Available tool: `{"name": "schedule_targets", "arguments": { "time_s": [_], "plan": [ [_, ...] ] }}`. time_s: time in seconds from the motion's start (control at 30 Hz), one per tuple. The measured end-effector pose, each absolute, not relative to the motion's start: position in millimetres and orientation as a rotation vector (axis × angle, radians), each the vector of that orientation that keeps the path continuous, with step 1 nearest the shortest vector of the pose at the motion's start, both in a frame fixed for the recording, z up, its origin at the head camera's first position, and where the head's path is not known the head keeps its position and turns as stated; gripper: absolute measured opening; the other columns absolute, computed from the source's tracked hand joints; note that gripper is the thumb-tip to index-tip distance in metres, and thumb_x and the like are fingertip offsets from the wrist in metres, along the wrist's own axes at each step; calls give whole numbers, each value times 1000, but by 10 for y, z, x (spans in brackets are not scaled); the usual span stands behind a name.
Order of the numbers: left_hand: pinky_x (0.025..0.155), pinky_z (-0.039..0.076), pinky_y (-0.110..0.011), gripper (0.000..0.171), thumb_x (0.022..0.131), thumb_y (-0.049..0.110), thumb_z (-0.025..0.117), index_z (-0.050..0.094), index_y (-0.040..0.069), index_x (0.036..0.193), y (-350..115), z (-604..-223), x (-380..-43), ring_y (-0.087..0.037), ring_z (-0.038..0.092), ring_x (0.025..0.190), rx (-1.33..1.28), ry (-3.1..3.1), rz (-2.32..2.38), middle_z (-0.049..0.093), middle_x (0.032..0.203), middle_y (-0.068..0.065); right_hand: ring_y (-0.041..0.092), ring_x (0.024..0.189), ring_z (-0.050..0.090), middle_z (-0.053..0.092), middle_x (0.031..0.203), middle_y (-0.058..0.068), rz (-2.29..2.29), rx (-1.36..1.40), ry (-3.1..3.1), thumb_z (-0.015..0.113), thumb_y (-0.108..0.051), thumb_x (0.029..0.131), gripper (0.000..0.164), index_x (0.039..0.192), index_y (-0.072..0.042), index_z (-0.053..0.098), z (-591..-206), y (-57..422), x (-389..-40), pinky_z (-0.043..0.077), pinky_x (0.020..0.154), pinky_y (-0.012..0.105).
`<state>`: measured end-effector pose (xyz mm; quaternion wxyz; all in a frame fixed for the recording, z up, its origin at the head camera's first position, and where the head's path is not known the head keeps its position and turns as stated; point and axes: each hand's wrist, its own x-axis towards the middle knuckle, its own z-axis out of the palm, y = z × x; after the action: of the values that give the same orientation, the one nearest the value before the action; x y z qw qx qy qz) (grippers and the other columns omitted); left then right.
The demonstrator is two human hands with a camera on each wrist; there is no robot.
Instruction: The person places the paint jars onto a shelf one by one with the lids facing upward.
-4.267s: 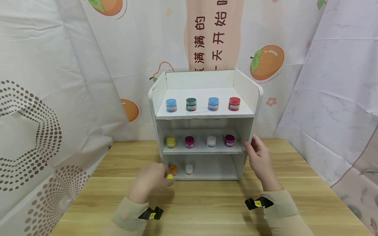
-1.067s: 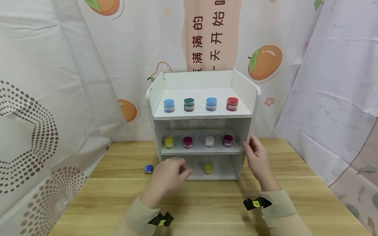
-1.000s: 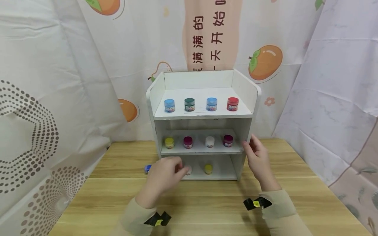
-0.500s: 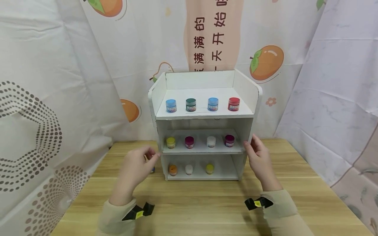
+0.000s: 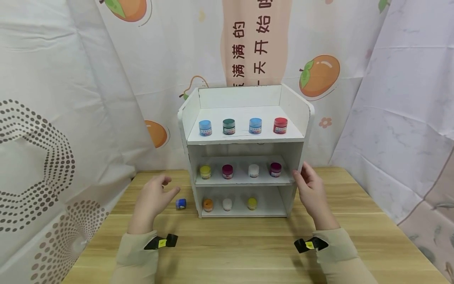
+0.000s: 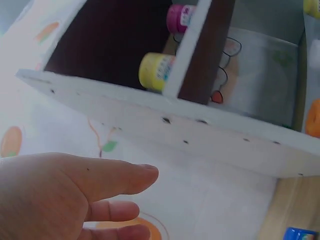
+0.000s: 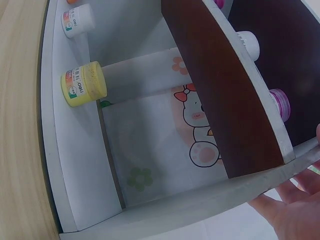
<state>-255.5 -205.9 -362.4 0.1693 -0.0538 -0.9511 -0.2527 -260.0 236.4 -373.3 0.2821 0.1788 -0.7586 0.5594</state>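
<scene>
My left hand (image 5: 153, 199) hovers over the table left of the white shelf unit (image 5: 244, 141), thumb and fingers parted, holding nothing. Just right of it, a blue paint jar (image 5: 181, 204) lies on its side on the table. My right hand (image 5: 313, 193) holds the front edge of the unit's right side panel. On the bottom shelf stand an orange jar (image 5: 208, 205), a white jar (image 5: 227, 204) and a yellow jar (image 5: 252, 204). In the right wrist view the yellow jar (image 7: 84, 84) stands by that shelf's front edge, with bare shelf on the panel side.
Several jars line the middle shelf, such as a purple one (image 5: 275, 169). The top shelf carries two light blue jars, a dark green jar (image 5: 229, 126) and a red jar (image 5: 280, 125). A wooden table (image 5: 227, 252) bears the unit; printed cloth (image 5: 170, 51) hangs behind.
The yellow jar, earlier pinched in my left hand, now stands third on the bottom shelf. My left hand has moved left from the shelf front, uncovering the blue jar. My right hand stays put.
</scene>
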Motion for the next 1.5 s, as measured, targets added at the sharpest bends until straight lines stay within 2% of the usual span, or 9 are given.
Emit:
{"name": "schedule_targets", "arguments": {
  "time_s": [0.23,0.57,0.8,1.13,1.4,1.5],
  "plan": [
    [87,44,-55,52,85,42,70,58,8,123,-2192,-3796,-2711,-33,51,111,-119,-2807,-751,57,125,-13,37,110,51,54,125,23,1499,482,-2038,49,-9,101,41,140,-2,43,-3735,2362,-2600,45,82,14],
    [91,41,-58,62,89,41,66,49,3,134,-2302,-4170,-2932,-40,46,116,-19,-3017,-853,50,133,-20,35,111,50,53,127,22,1496,475,-2053,48,-11,101,41,140,-2,42,-3731,2360,-2596,45,82,13],
    [90,42,-57,54,92,30,64,49,-1,133,-2294,-4365,-3010,-40,49,114,-42,-3068,-868,52,128,-25,34,107,53,55,123,23,1486,471,-2042,48,-11,101,39,139,-1,44,-3748,2366,-2605,46,80,13],
    [88,45,-54,54,86,16,66,49,-7,131,-2268,-4572,-3097,-33,56,103,-154,-3080,-832,62,113,-20,33,105,53,55,123,23,1480,470,-2043,48,-11,101,39,139,-2,44,-3745,2364,-2609,46,80,13],
    [90,43,-56,46,87,13,63,53,-2,130,-2242,-4573,-3086,-38,53,108,-208,-3101,-672,59,118,-22,34,105,53,55,123,23,1489,471,-2043,48,-11,101,39,139,-1,44,-3751,2362,-2610,46,80,14],
    [88,44,-56,43,87,13,64,55,-1,127,-2238,-4568,-3075,-36,54,104,-213,-3098,-679,61,114,-20,34,108,52,54,125,23,1502,479,-2038,48,-11,101,40,140,-1,43,-3751,2361,-2616,46,81,14]
  ]
}}
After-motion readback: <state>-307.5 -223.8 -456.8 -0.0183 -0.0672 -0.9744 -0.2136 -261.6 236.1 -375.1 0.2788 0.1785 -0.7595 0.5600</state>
